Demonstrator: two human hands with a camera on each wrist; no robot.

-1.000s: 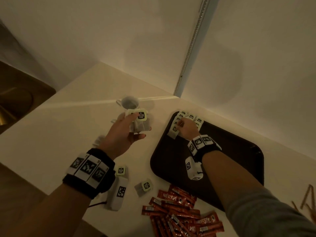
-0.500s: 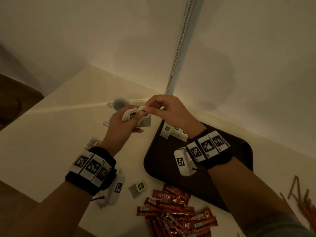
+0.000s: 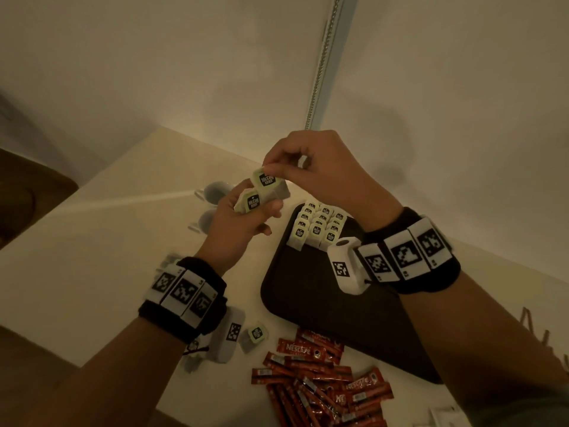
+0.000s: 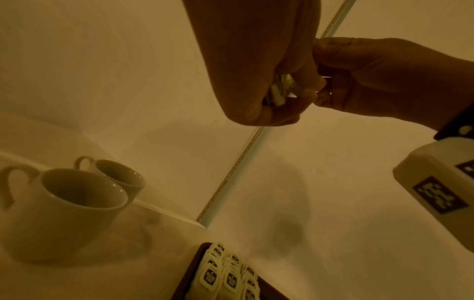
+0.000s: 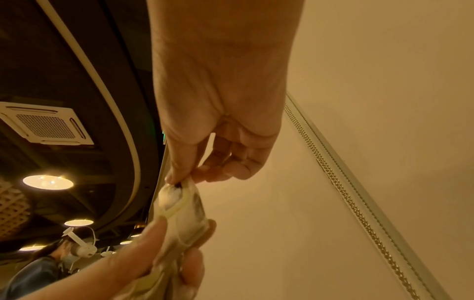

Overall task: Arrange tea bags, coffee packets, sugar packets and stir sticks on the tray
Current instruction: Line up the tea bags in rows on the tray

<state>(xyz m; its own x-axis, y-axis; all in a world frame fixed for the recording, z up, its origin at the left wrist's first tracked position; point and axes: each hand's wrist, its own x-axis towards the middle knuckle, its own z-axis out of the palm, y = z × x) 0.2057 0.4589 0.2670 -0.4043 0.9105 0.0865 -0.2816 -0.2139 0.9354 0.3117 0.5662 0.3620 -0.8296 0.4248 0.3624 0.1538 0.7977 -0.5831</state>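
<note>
Holding a small stack of tea bags (image 3: 251,201) above the counter (image 3: 92,241), the left hand (image 3: 237,229) has its grip curled round them, thumb on top. The right hand (image 3: 323,177) meets it from the right, its grip pinching the green tag of the topmost tea bag (image 3: 266,180) between thumb and forefinger; the right wrist view shows that pinch at the bag's upper edge. Both hands hover just left of the dark tray's (image 3: 308,303) far corner. In that corner lie rows of tea bags (image 3: 318,228), overlapping, tags up. One loose tea bag (image 3: 255,334) lies on the counter near the left wrist. Red Nescafe coffee packets (image 3: 323,380) lie in a heap on the counter against the tray's near edge. Two white cups (image 4: 77,203) stand side by side on the counter beyond the left hand. Brown stir sticks (image 3: 545,334) show at the right edge, partly cut off.
</note>
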